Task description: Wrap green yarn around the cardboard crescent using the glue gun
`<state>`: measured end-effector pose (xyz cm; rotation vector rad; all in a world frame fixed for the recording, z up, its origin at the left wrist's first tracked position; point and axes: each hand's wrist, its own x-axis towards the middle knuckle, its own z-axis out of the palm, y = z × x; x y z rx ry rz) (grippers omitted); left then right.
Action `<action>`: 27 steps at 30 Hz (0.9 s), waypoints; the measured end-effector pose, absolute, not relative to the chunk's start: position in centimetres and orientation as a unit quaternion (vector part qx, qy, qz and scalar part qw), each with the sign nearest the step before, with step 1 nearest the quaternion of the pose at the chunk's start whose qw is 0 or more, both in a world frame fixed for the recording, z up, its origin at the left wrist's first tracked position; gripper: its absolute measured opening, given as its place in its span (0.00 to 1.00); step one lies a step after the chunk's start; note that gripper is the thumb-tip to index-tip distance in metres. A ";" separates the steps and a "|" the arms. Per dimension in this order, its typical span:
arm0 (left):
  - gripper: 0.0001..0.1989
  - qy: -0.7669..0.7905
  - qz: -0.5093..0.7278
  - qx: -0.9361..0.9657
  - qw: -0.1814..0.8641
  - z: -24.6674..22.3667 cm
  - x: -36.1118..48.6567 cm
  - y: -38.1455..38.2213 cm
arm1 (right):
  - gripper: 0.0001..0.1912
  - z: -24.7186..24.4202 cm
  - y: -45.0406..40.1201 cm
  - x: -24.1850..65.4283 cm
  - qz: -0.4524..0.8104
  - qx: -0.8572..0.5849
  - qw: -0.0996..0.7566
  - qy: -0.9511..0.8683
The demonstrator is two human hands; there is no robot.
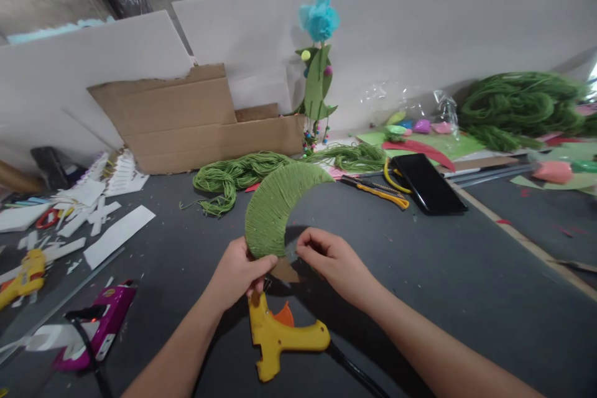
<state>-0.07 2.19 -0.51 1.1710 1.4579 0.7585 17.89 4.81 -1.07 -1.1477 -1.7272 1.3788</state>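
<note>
A crescent wrapped in green yarn (270, 205) is held up over the dark table, its upper tip pointing right. My left hand (247, 270) grips the lower part, thumb in front and fingers behind. Bare brown cardboard (284, 270) shows at the crescent's lower end. Beside the inner curve, my right hand (329, 255) is closed in a pinch; what lies between its fingertips is too small to make out. A yellow glue gun (289, 336) with an orange trigger lies just below my hands. Behind the crescent is a loose skein of green yarn (219, 183).
A utility knife (382, 193) and a black phone (426, 183) lie to the right. White paper scraps (119, 236), a purple device (100, 326) and another yellow glue gun (25, 277) are at left. Cardboard (186, 118) and a hanging blue flower ornament (319, 18) stand behind.
</note>
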 end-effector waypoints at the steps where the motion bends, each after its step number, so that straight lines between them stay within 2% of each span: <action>1: 0.07 0.610 0.318 0.491 0.534 -0.5 -0.1 2.2 | 0.06 -1.0 4.8 17.9 0.517 -0.442 0.316 -0.661; 13: 0.08 0.571 0.343 0.463 0.584 -0.4 -0.3 2.1 | 0.05 -1.1 4.9 18.0 0.523 -0.452 0.300 -0.658; 17: 0.08 0.523 0.360 0.438 0.636 -0.8 -0.3 2.1 | 0.07 -0.8 4.8 18.0 0.570 -0.444 0.308 -0.619; 22: 0.09 0.453 0.386 0.387 0.704 -1.2 -0.3 2.2 | 0.06 0.2 4.4 18.0 0.650 -0.440 0.277 -0.554; 27: 0.11 0.405 0.397 0.362 0.740 -1.4 -0.3 2.1 | 0.06 0.5 4.3 18.1 0.657 -0.406 0.293 -0.563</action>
